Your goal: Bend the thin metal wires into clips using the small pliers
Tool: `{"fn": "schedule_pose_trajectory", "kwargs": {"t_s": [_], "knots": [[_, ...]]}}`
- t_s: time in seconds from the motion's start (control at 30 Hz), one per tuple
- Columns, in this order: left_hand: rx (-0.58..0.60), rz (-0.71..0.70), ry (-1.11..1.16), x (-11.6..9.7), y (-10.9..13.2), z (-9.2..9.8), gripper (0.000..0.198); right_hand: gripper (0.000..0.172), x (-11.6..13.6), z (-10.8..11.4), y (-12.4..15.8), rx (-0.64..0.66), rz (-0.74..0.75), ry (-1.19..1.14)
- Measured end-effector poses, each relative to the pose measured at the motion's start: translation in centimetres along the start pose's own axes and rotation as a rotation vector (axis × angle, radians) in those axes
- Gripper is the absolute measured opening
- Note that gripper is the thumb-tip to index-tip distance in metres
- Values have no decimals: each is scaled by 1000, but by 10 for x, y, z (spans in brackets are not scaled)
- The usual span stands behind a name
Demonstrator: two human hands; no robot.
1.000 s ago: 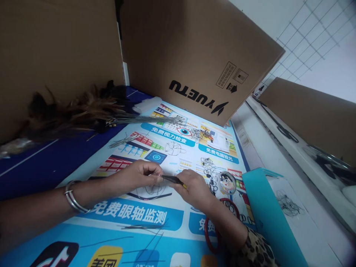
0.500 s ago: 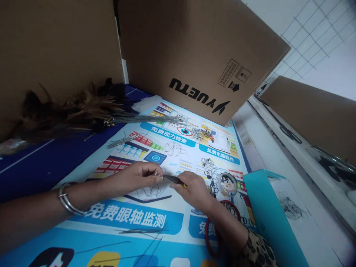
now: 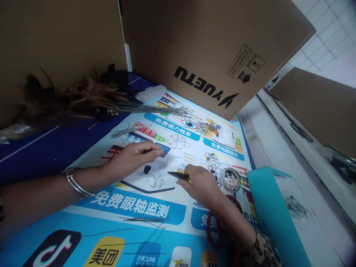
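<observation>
- Head view: the left hand (image 3: 144,152), lower left of centre, pinches a thin wire (image 3: 167,160) between thumb and forefinger; the wire curves out at its three to four o'clock.
- At four o'clock from it, the right hand (image 3: 200,181) grips dark pliers (image 3: 178,175) with yellow on the handle, tips just beside the wire; whether they touch, I cannot tell.
- A small wire tangle (image 3: 157,182) lies at the left hand's five o'clock on the printed mat (image 3: 105,222), straight wires (image 3: 144,220) at six, a wire bundle (image 3: 164,109) at one, feathers (image 3: 83,92) at ten.
- From the right hand, a round tin (image 3: 231,180) sits at three o'clock, a teal box (image 3: 267,222) at four, a cardboard box (image 3: 217,44) at twelve.
</observation>
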State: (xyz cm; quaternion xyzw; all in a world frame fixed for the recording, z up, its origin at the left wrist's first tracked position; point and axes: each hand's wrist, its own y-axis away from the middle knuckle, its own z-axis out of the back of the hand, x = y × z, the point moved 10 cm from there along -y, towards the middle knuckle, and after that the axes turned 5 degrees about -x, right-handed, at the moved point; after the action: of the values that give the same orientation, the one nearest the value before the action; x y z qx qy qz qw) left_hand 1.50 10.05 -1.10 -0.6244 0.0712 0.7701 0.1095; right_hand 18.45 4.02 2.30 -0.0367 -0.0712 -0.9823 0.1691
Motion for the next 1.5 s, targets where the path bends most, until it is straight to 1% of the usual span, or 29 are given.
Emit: {"fn": "schedule_pose_trajectory", "kwargs": {"t_s": [0.1,0.23,0.57,0.7,0.87,1.1,1.2,1.37,1.5], "knots": [[-26,34,4,3,-1,2,35,32,11,3,6,58,60,85],[-11,16,7,1,-1,-1,34,37,17,-3,9,131,84,149],[-15,-30,-16,-1,0,-2,35,39,24,0,1,158,91,149],[5,-33,3,-2,1,-5,35,39,24,0,-2,149,100,146],[-1,18,57,2,1,-5,35,39,28,-1,-3,135,114,167],[-19,2,62,-1,0,-4,34,33,37,4,-1,25,136,247],[-16,12,85,-1,0,-5,33,33,31,4,1,5,112,285],[-15,41,112,1,1,-4,33,33,6,12,4,-3,4,354],[-22,55,131,3,2,-3,33,35,2,21,7,-14,4,333]]}}
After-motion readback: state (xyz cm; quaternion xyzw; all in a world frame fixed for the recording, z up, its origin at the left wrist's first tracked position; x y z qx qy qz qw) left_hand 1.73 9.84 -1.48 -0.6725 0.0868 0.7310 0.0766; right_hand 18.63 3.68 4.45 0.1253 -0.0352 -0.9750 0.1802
